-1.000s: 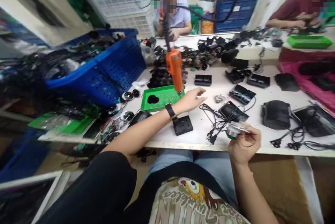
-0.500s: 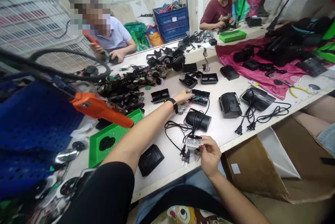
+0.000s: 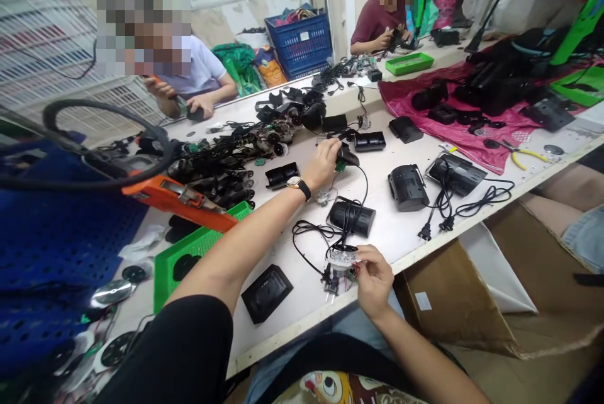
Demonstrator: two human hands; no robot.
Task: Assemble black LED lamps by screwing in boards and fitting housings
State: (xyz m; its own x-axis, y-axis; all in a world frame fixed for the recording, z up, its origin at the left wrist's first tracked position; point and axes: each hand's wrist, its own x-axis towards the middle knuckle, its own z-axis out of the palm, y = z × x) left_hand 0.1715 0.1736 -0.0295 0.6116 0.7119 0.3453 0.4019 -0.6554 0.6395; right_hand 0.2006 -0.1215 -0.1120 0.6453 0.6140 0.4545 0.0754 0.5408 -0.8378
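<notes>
My left hand (image 3: 323, 162), a watch on its wrist, is stretched out over the white bench (image 3: 391, 228) and closed on a black part with a cord (image 3: 346, 157). My right hand (image 3: 375, 275) is near the front edge, pinching a small clear round part with wires (image 3: 342, 260). Between the two hands lies a black housing (image 3: 352, 218) with a black cable looped over it. A flat black cover (image 3: 267, 292) lies to the left of my right hand.
An orange electric screwdriver (image 3: 179, 201) hangs over a green tray (image 3: 198, 252). A blue crate (image 3: 61, 246) stands at left. Black housings (image 3: 408, 187) and plugs lie to the right, pliers (image 3: 526, 155) on a pink cloth (image 3: 472, 133). Two people work across the bench. A cardboard box (image 3: 472, 303) sits below.
My left hand has reached farther across the bench and closed on the black corded part. My right hand has kept the small clear part near the front edge. The view swung right.
</notes>
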